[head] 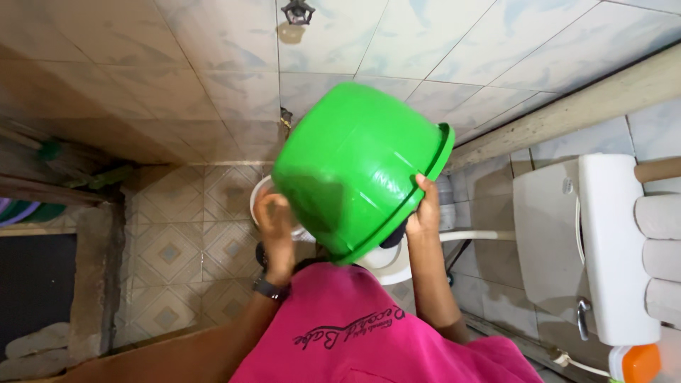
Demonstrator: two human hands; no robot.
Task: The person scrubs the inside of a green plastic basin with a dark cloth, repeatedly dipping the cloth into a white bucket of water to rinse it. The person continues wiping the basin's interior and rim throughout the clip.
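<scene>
Green basin (pixel 347 167): a round plastic tub, tipped steeply so its underside faces the camera and its rim slants from upper right to lower left; held up in the air between both hands, in front of the tiled wall
Left hand (pixel 275 227): raised at the basin's lower left edge, fingers bent against the rim; the hand is blurred, so the grip looks like a clasp on the rim, though that is not certain
Right hand (pixel 424 213): fingers curled over the rim on the basin's right side, thumb pressed on the outside, plainly grasping it
Wristwatch (pixel 268 288): dark band on the left wrist, just above the pink sleeve
Pink shirt (pixel 369 333): fills the bottom centre of the view, with dark script across it
White bucket (pixel 261 198): partly hidden behind the left hand and basin, standing on the patterned floor below
White pipe (pixel 475 235): runs sideways from behind the right hand toward the right wall
Toilet cistern (pixel 613 241): white, at the right, with a metal handle low on its side
Orange-capped container (pixel 635 363): at the bottom right corner, just below the cistern
Tap (pixel 297 10): dark valve on the pale tiled wall, top centre, well above the basin
</scene>
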